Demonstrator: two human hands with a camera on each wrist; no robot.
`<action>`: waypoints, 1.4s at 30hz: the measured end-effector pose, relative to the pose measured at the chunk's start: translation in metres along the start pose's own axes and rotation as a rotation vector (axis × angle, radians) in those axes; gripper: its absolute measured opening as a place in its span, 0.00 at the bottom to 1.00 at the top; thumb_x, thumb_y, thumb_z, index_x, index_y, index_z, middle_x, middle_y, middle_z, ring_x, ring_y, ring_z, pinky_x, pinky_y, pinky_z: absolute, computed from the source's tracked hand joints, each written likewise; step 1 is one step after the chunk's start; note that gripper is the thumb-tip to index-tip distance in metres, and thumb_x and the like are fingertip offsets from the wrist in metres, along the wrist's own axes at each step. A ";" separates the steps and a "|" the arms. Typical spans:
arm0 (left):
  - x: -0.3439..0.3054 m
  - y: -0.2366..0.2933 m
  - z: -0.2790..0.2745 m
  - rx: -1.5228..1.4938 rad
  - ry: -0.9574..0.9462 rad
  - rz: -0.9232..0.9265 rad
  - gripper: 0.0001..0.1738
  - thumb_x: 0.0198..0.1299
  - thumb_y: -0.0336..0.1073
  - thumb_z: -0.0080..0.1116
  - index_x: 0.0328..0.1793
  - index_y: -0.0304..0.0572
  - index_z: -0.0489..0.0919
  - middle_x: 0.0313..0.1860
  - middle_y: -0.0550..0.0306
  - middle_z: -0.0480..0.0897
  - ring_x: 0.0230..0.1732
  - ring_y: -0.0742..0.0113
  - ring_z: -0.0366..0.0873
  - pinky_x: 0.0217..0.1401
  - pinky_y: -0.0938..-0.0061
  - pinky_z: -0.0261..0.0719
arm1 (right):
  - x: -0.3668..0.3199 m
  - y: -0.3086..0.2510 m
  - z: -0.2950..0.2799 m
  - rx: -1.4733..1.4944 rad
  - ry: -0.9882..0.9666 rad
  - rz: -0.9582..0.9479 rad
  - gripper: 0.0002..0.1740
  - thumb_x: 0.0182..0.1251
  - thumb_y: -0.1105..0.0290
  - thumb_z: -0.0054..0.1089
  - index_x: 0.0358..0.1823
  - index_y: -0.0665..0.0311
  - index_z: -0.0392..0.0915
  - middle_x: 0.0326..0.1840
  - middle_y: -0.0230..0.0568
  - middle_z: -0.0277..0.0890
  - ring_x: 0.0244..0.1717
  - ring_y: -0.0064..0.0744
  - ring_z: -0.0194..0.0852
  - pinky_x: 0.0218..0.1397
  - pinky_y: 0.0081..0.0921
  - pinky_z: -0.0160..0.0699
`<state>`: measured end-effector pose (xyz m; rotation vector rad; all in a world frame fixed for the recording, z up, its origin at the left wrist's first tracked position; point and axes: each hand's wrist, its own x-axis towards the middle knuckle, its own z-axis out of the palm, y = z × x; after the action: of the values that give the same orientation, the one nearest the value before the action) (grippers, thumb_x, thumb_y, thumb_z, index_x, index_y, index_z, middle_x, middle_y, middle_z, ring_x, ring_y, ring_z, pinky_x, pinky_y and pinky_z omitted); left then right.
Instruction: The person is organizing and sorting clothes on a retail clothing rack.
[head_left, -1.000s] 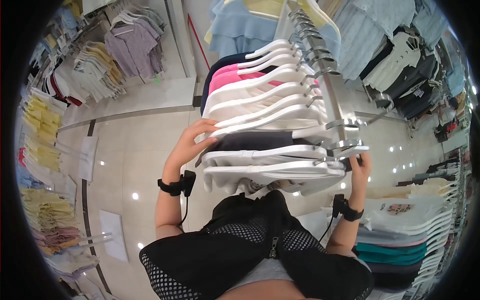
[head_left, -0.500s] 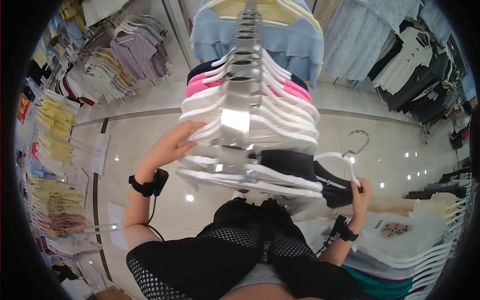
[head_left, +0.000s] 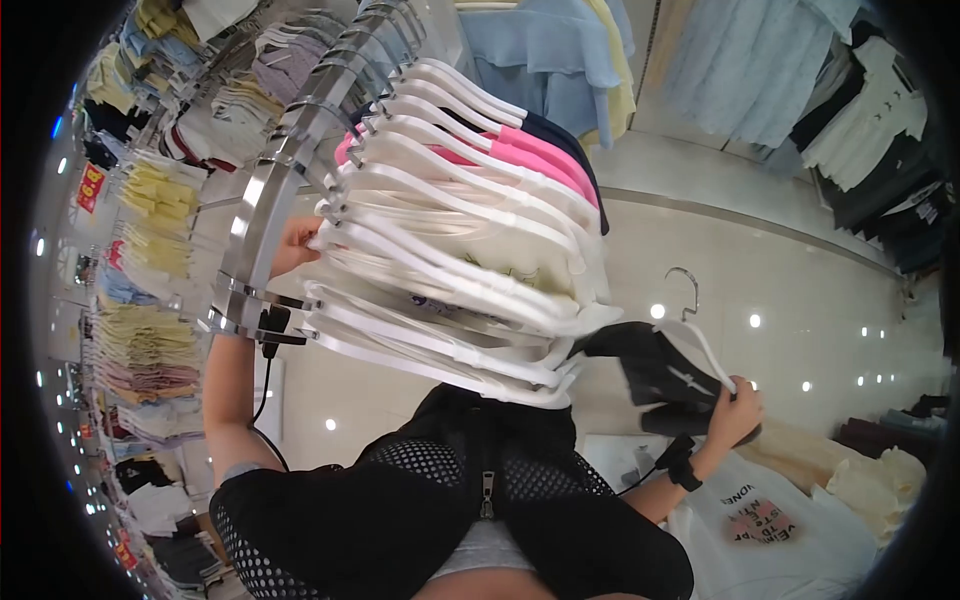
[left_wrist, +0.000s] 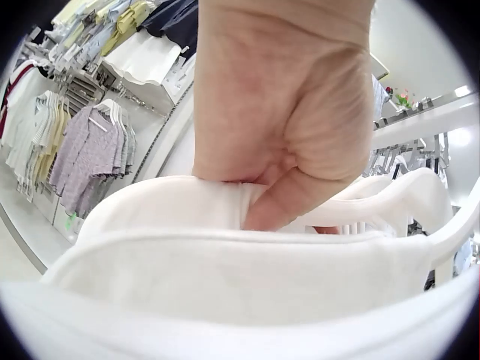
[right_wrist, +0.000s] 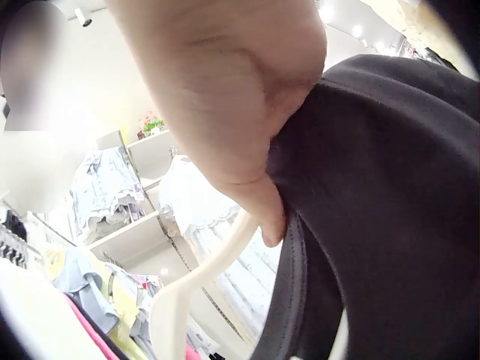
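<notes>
My right hand [head_left: 738,408] grips one shoulder of a black top [head_left: 645,360] on a white hanger [head_left: 703,348], held to the right of the rack with its metal hook off the rail. In the right wrist view, the thumb presses the black fabric [right_wrist: 397,172] against the hanger arm [right_wrist: 176,304]. My left hand [head_left: 294,247] is at the rail side of the row of white tops, partly hidden by the rail [head_left: 255,215]. Close up in the left wrist view, my left thumb and fingers [left_wrist: 274,202] pinch the shoulder of a white top [left_wrist: 165,206] on its hanger.
Pink tops [head_left: 545,160] and a navy one hang farther back on the same rail. Light blue ruffled garments [head_left: 540,50] hang beyond. Yellow clothes [head_left: 155,205] line the left wall. A printed white shirt [head_left: 760,520] lies at lower right.
The right hand has drawn the black top on its hanger out of the row and away to the right. The head view has turned, so the rail now stands at the left.
</notes>
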<state>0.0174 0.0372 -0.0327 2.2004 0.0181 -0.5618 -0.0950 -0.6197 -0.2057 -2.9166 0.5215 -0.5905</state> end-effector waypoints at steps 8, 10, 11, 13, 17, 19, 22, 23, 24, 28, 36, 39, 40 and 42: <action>-0.018 -0.040 -0.013 0.406 0.049 0.015 0.09 0.60 0.27 0.56 0.46 0.39 0.80 0.47 0.55 0.84 0.51 0.65 0.78 0.56 0.71 0.74 | 0.035 0.010 -0.036 0.108 -0.094 -0.201 0.04 0.50 0.71 0.62 0.29 0.58 0.80 0.27 0.33 0.76 0.34 0.36 0.71 0.42 0.32 0.62; -0.028 -0.035 -0.002 0.272 0.084 0.013 0.08 0.59 0.27 0.57 0.44 0.38 0.81 0.46 0.55 0.84 0.49 0.64 0.79 0.56 0.70 0.74 | 0.043 0.001 -0.050 0.153 -0.073 -0.229 0.03 0.50 0.73 0.61 0.28 0.58 0.80 0.26 0.34 0.76 0.32 0.37 0.72 0.41 0.33 0.64; -0.028 -0.046 -0.004 0.306 0.075 0.011 0.08 0.59 0.27 0.57 0.44 0.39 0.81 0.46 0.55 0.84 0.49 0.63 0.79 0.55 0.69 0.74 | 0.046 -0.002 -0.055 0.225 -0.055 -0.243 0.04 0.49 0.75 0.62 0.28 0.60 0.80 0.25 0.35 0.75 0.29 0.37 0.72 0.38 0.32 0.65; -0.034 -0.043 0.001 0.315 0.049 0.042 0.12 0.55 0.25 0.56 0.45 0.39 0.82 0.46 0.55 0.84 0.49 0.63 0.79 0.56 0.69 0.73 | 0.053 -0.012 -0.064 0.297 -0.040 -0.272 0.04 0.47 0.76 0.63 0.27 0.61 0.80 0.23 0.37 0.75 0.26 0.37 0.72 0.34 0.31 0.66; -0.040 -0.035 0.013 0.284 0.134 -0.066 0.20 0.48 0.20 0.53 0.49 0.39 0.82 0.44 0.56 0.84 0.48 0.66 0.79 0.56 0.73 0.72 | 0.072 -0.046 -0.081 0.667 -0.071 -0.257 0.07 0.45 0.82 0.66 0.28 0.66 0.80 0.19 0.37 0.70 0.19 0.27 0.66 0.24 0.22 0.60; -0.035 -0.052 0.015 0.269 0.196 0.025 0.11 0.45 0.20 0.54 0.37 0.36 0.78 0.31 0.61 0.75 0.36 0.72 0.71 0.42 0.76 0.67 | 0.078 -0.066 -0.085 0.780 0.006 -0.263 0.07 0.47 0.84 0.67 0.29 0.69 0.81 0.18 0.34 0.68 0.21 0.19 0.63 0.23 0.18 0.58; -0.030 -0.053 0.030 0.203 0.332 0.177 0.04 0.41 0.23 0.58 0.23 0.34 0.73 0.18 0.64 0.68 0.24 0.75 0.65 0.28 0.75 0.64 | 0.082 -0.106 -0.086 1.009 -0.033 -0.201 0.07 0.48 0.85 0.65 0.30 0.70 0.81 0.18 0.33 0.69 0.21 0.19 0.64 0.23 0.17 0.59; -0.030 -0.040 0.037 0.237 0.337 0.242 0.05 0.41 0.24 0.59 0.23 0.34 0.74 0.18 0.63 0.70 0.25 0.73 0.66 0.29 0.73 0.65 | 0.082 -0.119 -0.086 1.110 -0.125 -0.242 0.07 0.49 0.85 0.66 0.31 0.70 0.81 0.19 0.32 0.71 0.22 0.18 0.66 0.25 0.16 0.61; -0.034 -0.030 0.039 0.275 0.347 0.301 0.05 0.41 0.24 0.60 0.23 0.34 0.74 0.19 0.62 0.72 0.25 0.71 0.67 0.30 0.72 0.66 | 0.081 -0.133 -0.090 1.159 -0.296 -0.243 0.07 0.49 0.83 0.67 0.32 0.70 0.82 0.21 0.35 0.73 0.23 0.20 0.68 0.27 0.17 0.64; -0.052 0.010 0.051 0.185 0.330 0.018 0.11 0.41 0.21 0.60 0.34 0.36 0.81 0.28 0.61 0.80 0.35 0.68 0.77 0.41 0.73 0.73 | 0.066 -0.192 -0.073 1.318 -0.733 -0.339 0.12 0.54 0.78 0.67 0.41 0.68 0.82 0.30 0.37 0.79 0.30 0.23 0.73 0.36 0.20 0.70; -0.046 -0.029 0.048 0.392 0.458 0.303 0.16 0.30 0.17 0.49 0.31 0.36 0.73 0.29 0.59 0.67 0.33 0.67 0.65 0.35 0.70 0.67 | 0.080 -0.259 -0.086 1.376 -0.496 -0.748 0.14 0.61 0.74 0.61 0.49 0.66 0.79 0.37 0.46 0.79 0.36 0.39 0.76 0.42 0.26 0.72; -0.050 -0.021 0.053 0.339 0.465 0.093 0.19 0.40 0.18 0.54 0.42 0.40 0.78 0.49 0.54 0.75 0.62 0.58 0.67 0.54 0.66 0.70 | 0.083 -0.277 -0.087 1.329 -0.590 -0.818 0.15 0.63 0.74 0.57 0.52 0.65 0.77 0.35 0.46 0.75 0.37 0.44 0.74 0.43 0.29 0.71; -0.051 -0.024 0.054 0.343 0.470 0.091 0.19 0.40 0.18 0.54 0.42 0.40 0.78 0.49 0.54 0.75 0.62 0.58 0.67 0.54 0.66 0.70 | 0.084 -0.282 -0.086 1.296 -0.666 -0.825 0.16 0.64 0.74 0.57 0.53 0.65 0.77 0.34 0.46 0.74 0.36 0.44 0.74 0.42 0.29 0.71; -0.050 -0.015 0.063 0.260 0.580 0.233 0.19 0.53 0.23 0.59 0.53 0.41 0.77 0.60 0.53 0.75 0.71 0.56 0.59 0.65 0.64 0.65 | 0.077 -0.295 -0.067 1.338 -0.675 -0.862 0.17 0.64 0.74 0.56 0.55 0.65 0.76 0.35 0.46 0.73 0.36 0.45 0.73 0.42 0.30 0.70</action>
<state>-0.0544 0.0087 -0.0576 2.5029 -0.0058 0.2261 0.0361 -0.3751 -0.0631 -1.6644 -0.9023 0.0822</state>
